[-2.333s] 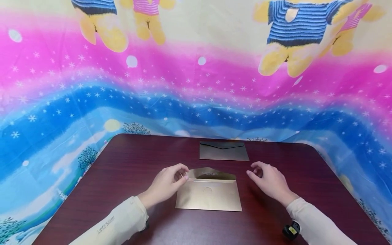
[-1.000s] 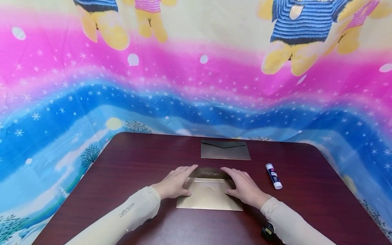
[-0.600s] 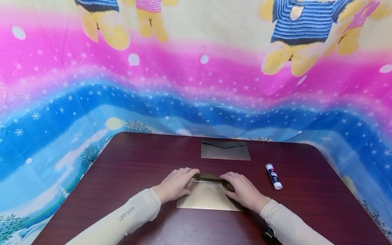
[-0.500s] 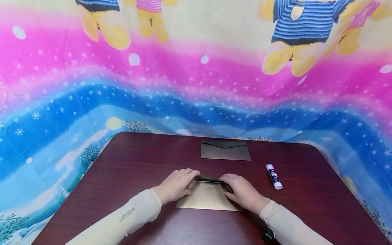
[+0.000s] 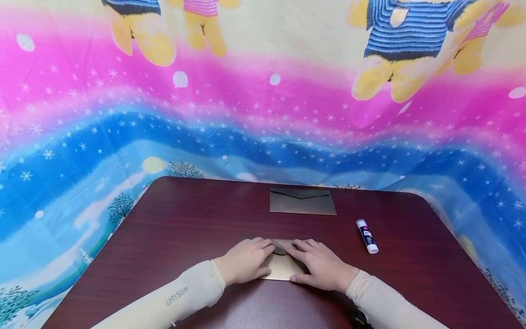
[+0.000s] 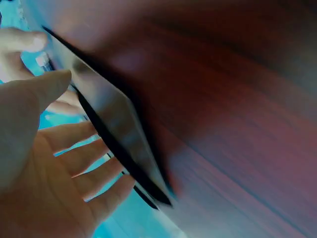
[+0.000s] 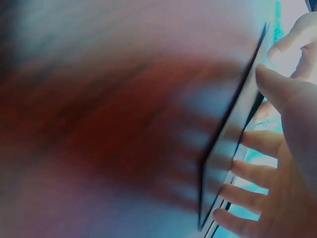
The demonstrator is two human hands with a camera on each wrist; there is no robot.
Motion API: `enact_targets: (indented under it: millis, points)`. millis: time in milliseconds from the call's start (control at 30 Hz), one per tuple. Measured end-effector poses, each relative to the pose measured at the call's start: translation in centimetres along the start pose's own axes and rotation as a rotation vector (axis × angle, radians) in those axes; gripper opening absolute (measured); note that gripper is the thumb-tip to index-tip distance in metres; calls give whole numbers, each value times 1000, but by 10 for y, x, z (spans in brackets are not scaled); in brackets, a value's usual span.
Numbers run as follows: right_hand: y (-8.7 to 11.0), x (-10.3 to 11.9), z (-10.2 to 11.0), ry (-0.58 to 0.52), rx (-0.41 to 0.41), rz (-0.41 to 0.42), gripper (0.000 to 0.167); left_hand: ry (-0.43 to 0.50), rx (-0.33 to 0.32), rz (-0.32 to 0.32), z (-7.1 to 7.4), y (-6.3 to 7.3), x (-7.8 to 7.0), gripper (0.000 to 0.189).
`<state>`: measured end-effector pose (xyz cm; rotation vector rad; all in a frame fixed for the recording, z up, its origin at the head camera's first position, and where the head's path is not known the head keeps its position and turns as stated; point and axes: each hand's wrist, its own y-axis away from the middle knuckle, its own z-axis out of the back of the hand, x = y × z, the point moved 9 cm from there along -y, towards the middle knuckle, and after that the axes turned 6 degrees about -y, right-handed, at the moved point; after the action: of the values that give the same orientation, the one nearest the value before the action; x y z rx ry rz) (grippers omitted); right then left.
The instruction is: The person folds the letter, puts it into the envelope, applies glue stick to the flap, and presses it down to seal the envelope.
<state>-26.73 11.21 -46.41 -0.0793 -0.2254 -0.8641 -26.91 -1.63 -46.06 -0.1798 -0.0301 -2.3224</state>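
A gold envelope (image 5: 281,270) lies on the table, its darker flap (image 5: 280,247) folded down over the front. My left hand (image 5: 246,261) rests on the envelope's left part, fingertips on the flap and thumb near the lower edge. From the other side my right hand (image 5: 322,266) presses in the same way, its thumb close to the bottom edge. Both wrist views show the envelope (image 6: 111,106) low and side-on, under fairly straight, spread fingers (image 7: 252,198). The hands cover both ends of the envelope in the head view.
A glue stick (image 5: 367,236) with white ends and a dark blue label lies to the right of my right hand. Farther back is a second, darker envelope (image 5: 303,206) with its flap down. A printed cloth (image 5: 246,114) hangs behind the dark red table (image 5: 185,214).
The gold envelope's flap, standing out at the back earlier, has folded down toward me. Both hands came together onto it. The glue stick, not visible at first, now lies at right.
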Motion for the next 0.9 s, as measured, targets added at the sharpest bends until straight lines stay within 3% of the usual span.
enact_targets:
  millis: [167, 300, 600, 900]
  points:
    - [1, 3, 1, 3, 29, 1, 77, 22, 100, -24, -4, -4, -24, 77]
    - [1, 4, 2, 3, 43, -1, 77, 27, 165, -9, -9, -4, -32, 85]
    - [1, 3, 3, -20, 74, -24, 78, 68, 209, 5, -16, 0, -26, 85]
    - [0, 0, 4, -39, 73, -14, 71, 107, 218, -6, -14, 8, -17, 84]
